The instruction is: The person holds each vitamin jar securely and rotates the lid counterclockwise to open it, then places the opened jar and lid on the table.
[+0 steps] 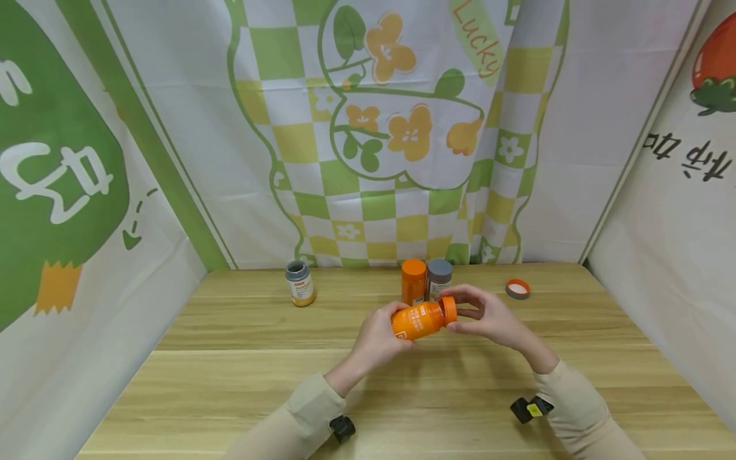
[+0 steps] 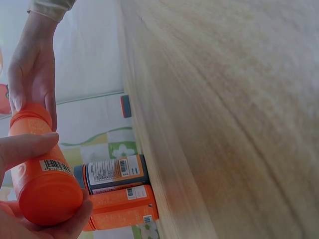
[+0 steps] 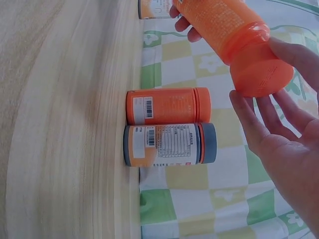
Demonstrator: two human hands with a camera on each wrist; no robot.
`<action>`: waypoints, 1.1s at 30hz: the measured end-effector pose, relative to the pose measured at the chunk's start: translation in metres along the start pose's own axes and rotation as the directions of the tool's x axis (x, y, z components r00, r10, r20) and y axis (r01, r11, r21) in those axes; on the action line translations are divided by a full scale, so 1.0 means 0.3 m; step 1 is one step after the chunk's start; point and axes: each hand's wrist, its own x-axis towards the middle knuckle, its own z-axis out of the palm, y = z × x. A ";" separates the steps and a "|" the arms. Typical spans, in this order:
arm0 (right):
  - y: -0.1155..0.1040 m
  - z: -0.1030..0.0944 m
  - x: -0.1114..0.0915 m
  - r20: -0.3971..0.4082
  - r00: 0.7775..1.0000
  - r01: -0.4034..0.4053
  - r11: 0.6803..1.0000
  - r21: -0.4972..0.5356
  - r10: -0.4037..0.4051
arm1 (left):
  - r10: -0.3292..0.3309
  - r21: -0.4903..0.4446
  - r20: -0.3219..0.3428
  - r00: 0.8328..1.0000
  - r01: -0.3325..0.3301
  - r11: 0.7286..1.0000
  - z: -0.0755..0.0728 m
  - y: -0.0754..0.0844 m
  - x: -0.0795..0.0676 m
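Tilted above the table, an orange bottle lies in the grip of my left hand, its mouth end toward the right. My right hand holds the orange cap at that end, thumb on one side and fingers on the other. The cap sits at the bottle's neck; whether it is screwed tight I cannot tell. Just behind the hands stand a second orange bottle with its cap on and a grey-capped bottle with a white label, side by side.
An uncapped grey-and-orange jar stands at the back left of the wooden table. At the back right lies a loose grey-and-orange lid, inner side up. A patterned curtain hangs along the table's back edge.
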 end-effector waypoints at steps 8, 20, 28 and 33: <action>0.006 -0.003 -0.001 -0.026 1.000 -0.016 1.000 0.013 0.016 | -0.008 -0.010 -0.018 1.000 0.007 1.000 -0.002 -0.004 0.001; -0.013 -0.016 -0.012 -0.082 0.993 -0.077 0.995 0.065 0.082 | -0.045 -0.035 -0.023 0.999 0.044 0.998 -0.005 -0.029 0.007; 0.022 -0.032 -0.018 -0.107 0.987 -0.117 0.992 0.044 0.121 | -0.086 -0.039 -0.026 0.996 0.085 0.996 -0.018 -0.041 0.014; 0.052 -0.040 -0.025 -0.129 0.986 -0.106 0.994 0.031 0.109 | -0.099 -0.051 -0.038 0.994 0.097 0.994 -0.031 -0.046 0.012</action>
